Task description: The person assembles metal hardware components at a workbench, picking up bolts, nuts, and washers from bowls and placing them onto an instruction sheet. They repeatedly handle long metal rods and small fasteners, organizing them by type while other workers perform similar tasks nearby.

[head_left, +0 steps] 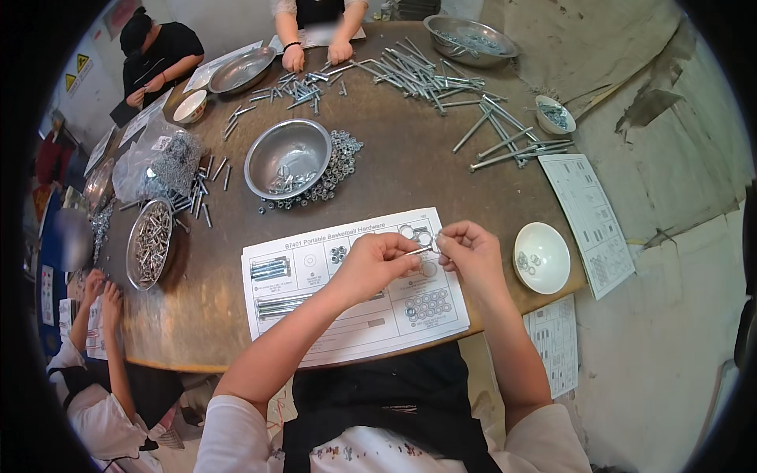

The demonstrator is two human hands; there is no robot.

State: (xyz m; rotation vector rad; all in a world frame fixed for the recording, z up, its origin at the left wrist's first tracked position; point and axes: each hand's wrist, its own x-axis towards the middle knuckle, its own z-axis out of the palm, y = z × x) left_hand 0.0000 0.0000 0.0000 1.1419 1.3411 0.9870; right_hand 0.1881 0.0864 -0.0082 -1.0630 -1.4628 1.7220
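Note:
Over a printed sheet stack at the table's near edge, my two hands almost meet. My left hand pinches a thin silver bolt-like piece that points to the right. At its far end is my right hand, with thumb and forefinger pressed together. Whatever sits between those right fingertips is too small to make out. The sheet pictures bolts, nuts and washers; my hands and left forearm cover part of it. To the right of my right hand stands a white bowl with a few small rings inside.
A steel bowl holds washers, with loose nuts heaped beside it. Long bolts spread across the back. An oval dish of small bolts and a plastic bag lie left. Other people work behind and at left.

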